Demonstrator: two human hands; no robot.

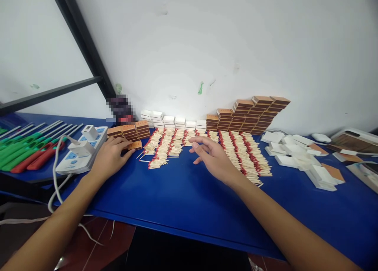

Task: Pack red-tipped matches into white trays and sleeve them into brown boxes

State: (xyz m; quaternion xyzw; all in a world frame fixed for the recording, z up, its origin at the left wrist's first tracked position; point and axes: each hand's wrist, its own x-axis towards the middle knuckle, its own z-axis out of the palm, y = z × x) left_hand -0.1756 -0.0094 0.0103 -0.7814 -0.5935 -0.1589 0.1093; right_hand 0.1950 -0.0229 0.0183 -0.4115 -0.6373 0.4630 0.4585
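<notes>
My left hand (112, 156) is at the left of the blue table, its thumb and fingers closed around the near end of a brown matchbox (136, 145). That box lies just in front of a small stack of brown matchboxes (143, 130). Over the middle of the loose red-tipped matches (174, 141), my right hand (210, 154) hovers with fingers apart and nothing visible in them. The matches lie in rows, and the right hand hides part of them. Behind the rows stand white matchbox trays (169, 121) and a stepped stack of brown matchboxes (251, 115).
A white power strip (79, 154) with plugs and a cable sits left of my left arm. Green- and red-handled tools (38, 145) lie farther left. Loose white trays (295, 151) are heaped at the right, near a phone-like device (354, 140). A wall rises behind.
</notes>
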